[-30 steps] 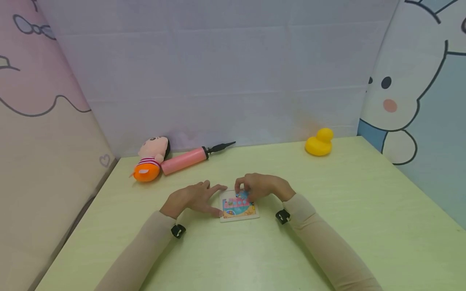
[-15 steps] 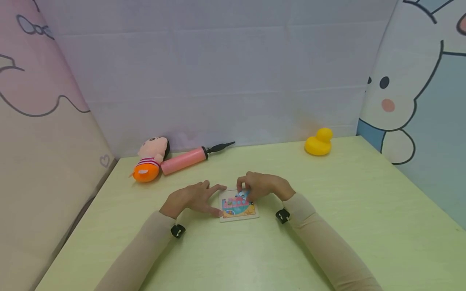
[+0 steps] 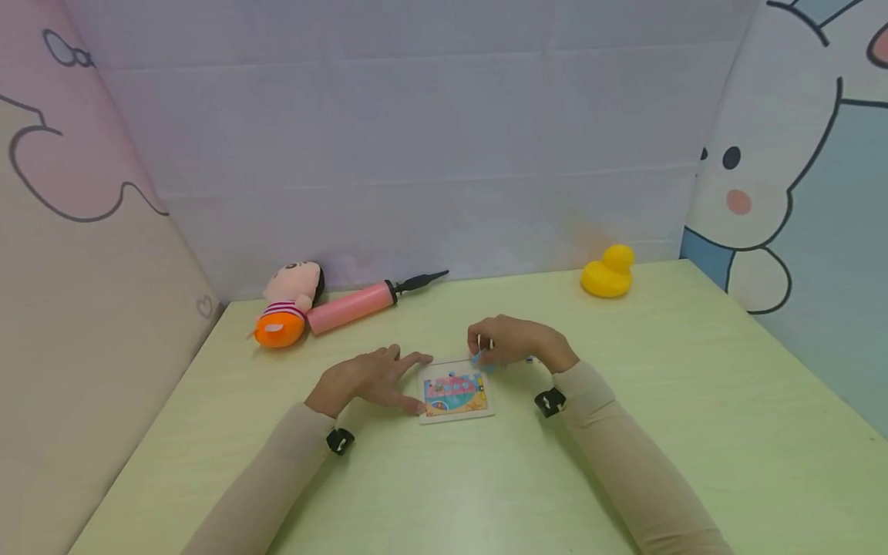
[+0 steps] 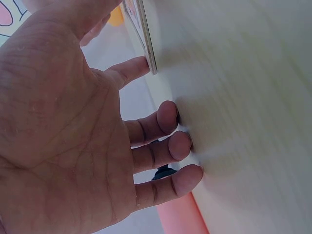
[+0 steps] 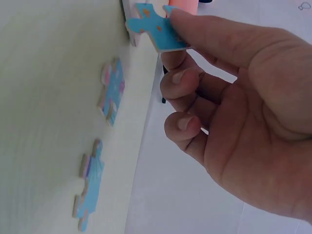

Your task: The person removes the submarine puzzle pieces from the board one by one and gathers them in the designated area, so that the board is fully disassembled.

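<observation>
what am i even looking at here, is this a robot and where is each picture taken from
No robot: these are a person's two bare hands. The wide view comes from a camera on the head; the close ones come from a camera on each wrist. The right hand pinches a blue puzzle piece, while the left hand touches the edge of a puzzle board. Two loose pieces also lie on the table; farther back are a doll, a pink pump and a yellow duck.

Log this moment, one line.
left hand: touches white-framed jigsaw; right hand: pinches orange-spotted blue piece; pale table: two loose blue pieces
</observation>
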Motion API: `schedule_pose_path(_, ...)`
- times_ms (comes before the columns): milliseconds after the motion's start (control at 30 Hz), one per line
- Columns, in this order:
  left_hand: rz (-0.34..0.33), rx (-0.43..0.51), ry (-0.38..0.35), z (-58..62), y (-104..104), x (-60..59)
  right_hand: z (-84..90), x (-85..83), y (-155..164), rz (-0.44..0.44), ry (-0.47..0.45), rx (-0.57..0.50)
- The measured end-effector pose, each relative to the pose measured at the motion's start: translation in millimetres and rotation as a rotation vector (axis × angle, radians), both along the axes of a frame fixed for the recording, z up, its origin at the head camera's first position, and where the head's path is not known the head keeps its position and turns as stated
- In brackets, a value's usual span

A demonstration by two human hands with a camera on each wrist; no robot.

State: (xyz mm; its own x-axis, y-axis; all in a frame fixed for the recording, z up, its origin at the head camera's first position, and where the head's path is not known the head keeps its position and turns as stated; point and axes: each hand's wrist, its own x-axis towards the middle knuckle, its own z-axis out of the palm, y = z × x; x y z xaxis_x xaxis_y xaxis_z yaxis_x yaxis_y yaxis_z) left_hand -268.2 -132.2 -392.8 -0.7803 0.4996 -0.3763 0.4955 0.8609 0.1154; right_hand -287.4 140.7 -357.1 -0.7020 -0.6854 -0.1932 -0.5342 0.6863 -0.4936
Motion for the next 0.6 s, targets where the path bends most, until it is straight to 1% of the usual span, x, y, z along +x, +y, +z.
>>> schedule_pose_path(100, -0.007, 0.005, -0.007, 7.3, 2, 4.4, 2.1, -2.9, 9, -0.021, -0.012, -0.022)
schedule_pose_path(167, -0.01, 0.011, -0.014, 11.8, 2, 7.1, 5.5, -4.5, 16, -0.02, -0.015, -0.043)
schedule_pose_path(333, -0.016, 0.014, -0.017, 11.6, 2, 6.4, 14.0, -8.4, 36, -0.028, -0.004, -0.091)
schedule_pose_path(467, -0.02, 0.018, -0.02, 10.5, 1, 5.0, 18.5, -11.2, 52, -0.07, 0.0, -0.112)
schedule_pose_path(600, -0.017, 0.016, -0.024, 10.1, 1, 4.5, 19.2, -14.0, 64, -0.101, -0.006, -0.109)
